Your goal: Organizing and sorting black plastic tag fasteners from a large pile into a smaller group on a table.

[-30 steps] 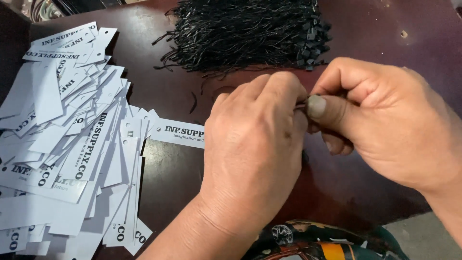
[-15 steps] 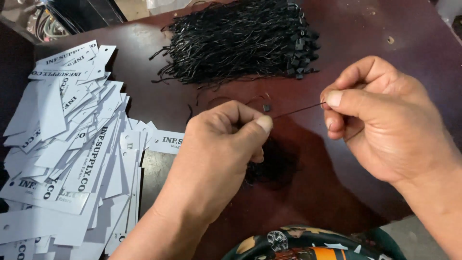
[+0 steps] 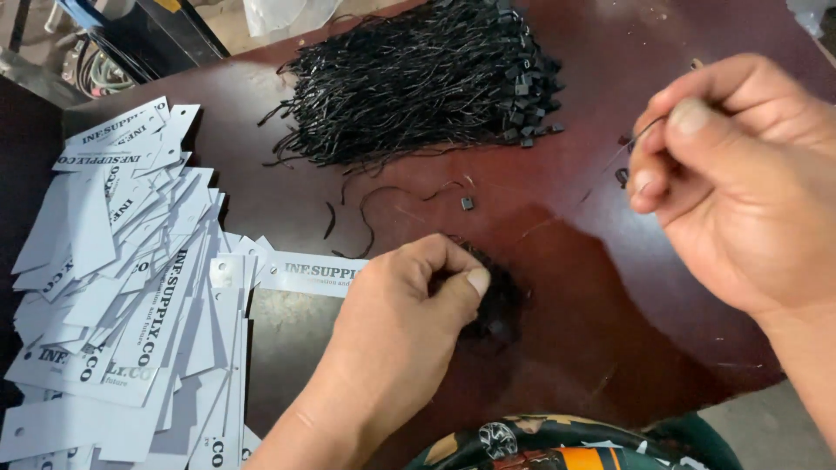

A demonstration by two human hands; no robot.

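My left hand (image 3: 396,335) rests low on the dark wooden table (image 3: 601,331), fingers pinched together at a small dark clump of black strings (image 3: 498,305). My right hand (image 3: 731,183) is raised at the right, thumb and forefinger pinching one thin black string (image 3: 640,135) whose small black clasp (image 3: 622,176) hangs below. A white card tag (image 3: 309,274) with dark lettering lies flat just left of my left hand.
A big bundle of black looped strings with clasps (image 3: 418,83) lies at the back centre. A wide heap of white card tags (image 3: 122,296) covers the left side. One loose string (image 3: 383,204) and a clasp (image 3: 468,204) lie between them. The table's edge runs near my body.
My hands have come apart: the right one rose to the right with the string, and the left one dropped to the small clump on the table.
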